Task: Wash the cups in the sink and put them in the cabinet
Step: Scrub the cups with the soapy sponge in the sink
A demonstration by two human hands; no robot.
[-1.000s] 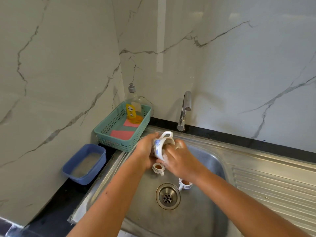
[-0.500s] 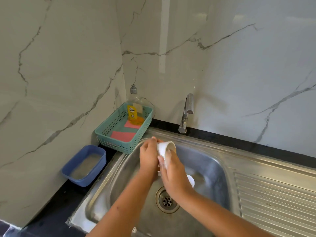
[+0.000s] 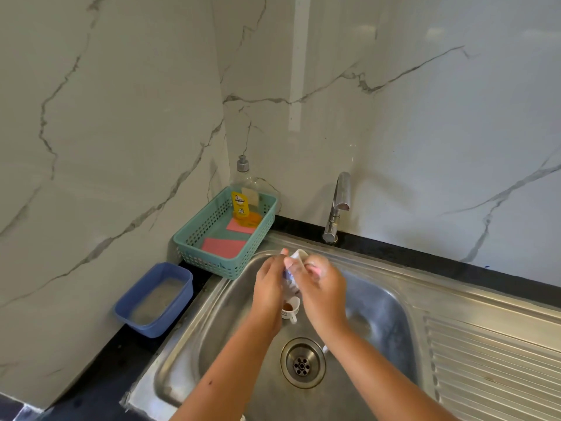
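A white cup with blue print (image 3: 294,270) is held over the steel sink (image 3: 376,302), clasped between both hands. My left hand (image 3: 268,284) grips its left side and my right hand (image 3: 324,284) wraps the right side, with something pink at the fingers. Most of the cup is hidden by my fingers. Below the hands a small white cup (image 3: 290,308) with brown residue stands on the sink floor. A sliver of another white cup (image 3: 324,348) shows beside my right forearm, near the drain (image 3: 302,363).
The tap (image 3: 338,205) stands behind the sink, no water visibly running. A teal basket (image 3: 212,256) with pink sponges and a soap bottle (image 3: 244,192) sits at the back left. A blue tub (image 3: 153,299) rests on the dark counter. The ribbed drainboard (image 3: 491,363) is right.
The held cup has turned between my hands and is more covered by my fingers. My hands shifted apart low down, uncovering the small cup with residue on the sink floor.
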